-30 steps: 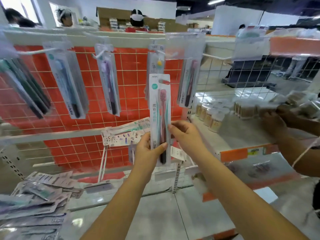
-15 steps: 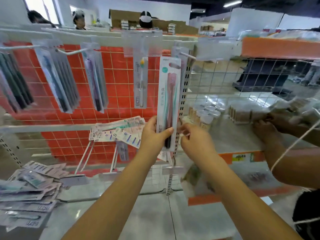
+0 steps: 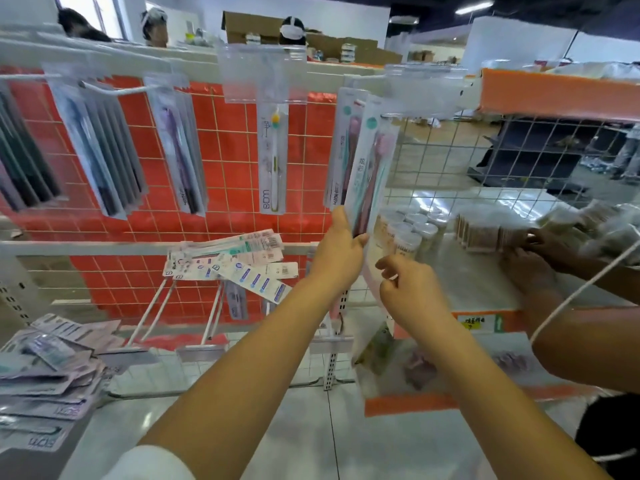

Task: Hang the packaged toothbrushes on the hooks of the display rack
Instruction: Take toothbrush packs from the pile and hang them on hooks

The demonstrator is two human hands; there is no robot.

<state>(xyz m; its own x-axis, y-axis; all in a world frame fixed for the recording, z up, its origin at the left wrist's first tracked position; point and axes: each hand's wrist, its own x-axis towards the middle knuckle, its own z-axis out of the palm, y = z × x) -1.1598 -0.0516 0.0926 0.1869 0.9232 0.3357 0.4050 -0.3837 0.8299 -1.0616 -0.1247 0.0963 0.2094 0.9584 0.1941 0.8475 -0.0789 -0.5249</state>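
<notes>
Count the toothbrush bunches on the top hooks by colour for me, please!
Black bunch: 1
Blue-grey bunch: 1
Purple bunch: 1
Yellow-and-white pack: 1
Pink bunch: 1, counting the pink pack the left hand holds
Total: 5

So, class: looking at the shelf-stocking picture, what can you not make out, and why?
- Head view: whether the held toothbrush pack is on its hook; a clear tag holder covers its top.
- Right hand: whether its curled fingers grip anything; blurred.
- Black toothbrush packs: cut off by the left edge.
- Left hand grips the pack's bottom.
</notes>
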